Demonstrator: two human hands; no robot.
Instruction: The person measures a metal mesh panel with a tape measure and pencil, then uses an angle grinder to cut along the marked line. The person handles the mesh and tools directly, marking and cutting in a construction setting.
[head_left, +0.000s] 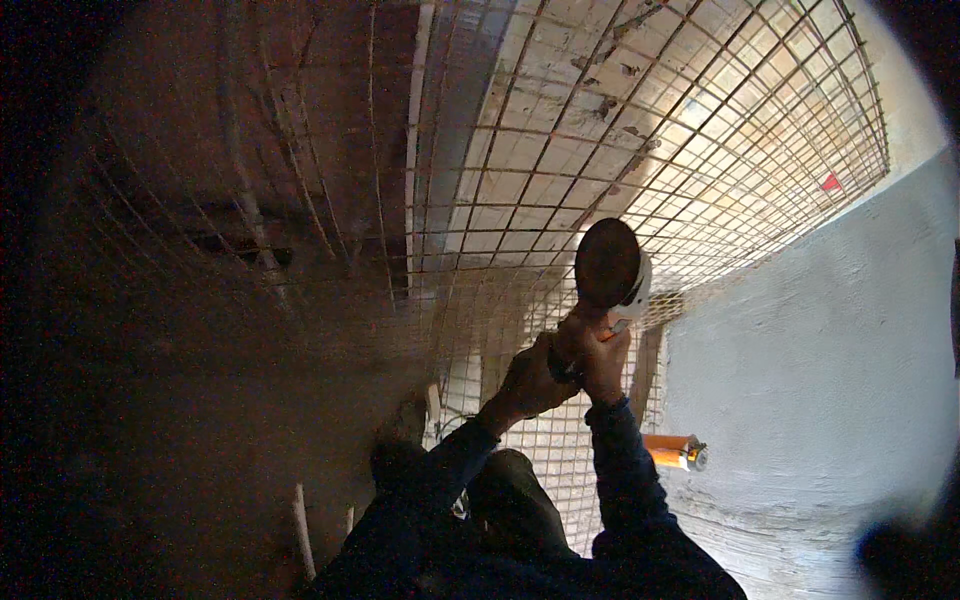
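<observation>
In front of me is a hand-held tool with a dark round disc (607,263) at its top. A pale housing (638,287) shows behind the disc, and a small orange part sits by the fingers. My right hand (606,362) is closed around the tool just below the disc. My left hand (537,378) is closed on the tool's lower end, touching the right hand. The disc stands up before a rusty wire mesh (560,185); I cannot tell whether they touch. Shadow and my fingers hide most of the handle.
The mesh runs overhead and down past my knee (512,495). At the right is a grey plastered wall (810,340). An orange cylinder (675,450) with a pale band lies beside my right forearm. A small red piece (830,183) hangs at the mesh's far right. The left side is dark.
</observation>
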